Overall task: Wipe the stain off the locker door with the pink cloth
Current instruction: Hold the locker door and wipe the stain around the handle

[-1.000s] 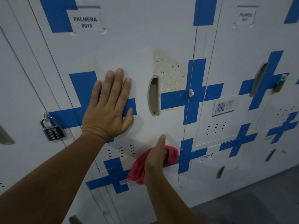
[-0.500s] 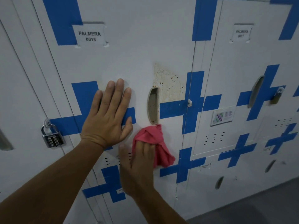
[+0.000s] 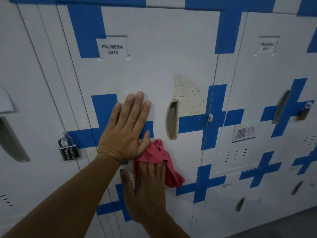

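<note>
The white locker door labelled PALMERA 0015 carries a yellowish-brown speckled stain just above and right of its recessed handle. My left hand lies flat on the door, left of the handle, fingers together pointing up. My right hand presses the crumpled pink cloth against the door below the handle, fingers flat over the cloth. The cloth sits below and left of the stain, apart from it, and touches my left thumb.
A combination padlock hangs on the locker to the left. Blue cross markings cover the doors. The neighbouring locker on the right has its own handle, a padlock and a small sticker. Dark floor shows at bottom right.
My right hand has turned palm-flat onto the door and carried the pink cloth up and left, from below the vents to beside my left thumb. The view has tilted upward. My left hand stayed put.
</note>
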Tool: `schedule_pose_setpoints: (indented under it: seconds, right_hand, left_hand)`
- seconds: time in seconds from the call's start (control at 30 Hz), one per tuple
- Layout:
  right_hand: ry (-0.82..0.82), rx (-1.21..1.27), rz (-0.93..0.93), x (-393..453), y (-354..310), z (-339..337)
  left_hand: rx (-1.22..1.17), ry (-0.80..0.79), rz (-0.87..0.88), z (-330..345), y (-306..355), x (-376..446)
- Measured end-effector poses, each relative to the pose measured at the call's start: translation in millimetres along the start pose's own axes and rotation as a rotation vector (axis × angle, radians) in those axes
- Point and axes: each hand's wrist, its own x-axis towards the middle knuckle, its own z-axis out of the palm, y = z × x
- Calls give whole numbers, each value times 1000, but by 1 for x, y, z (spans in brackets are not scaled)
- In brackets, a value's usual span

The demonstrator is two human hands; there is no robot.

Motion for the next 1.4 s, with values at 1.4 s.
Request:
schedule_pose_setpoints:
  seconds: [1.4]
  right_hand:
    - [345,-297,-213,63,-42,-99]
  left_hand:
    - [-51,-7,-34,2,1,0]
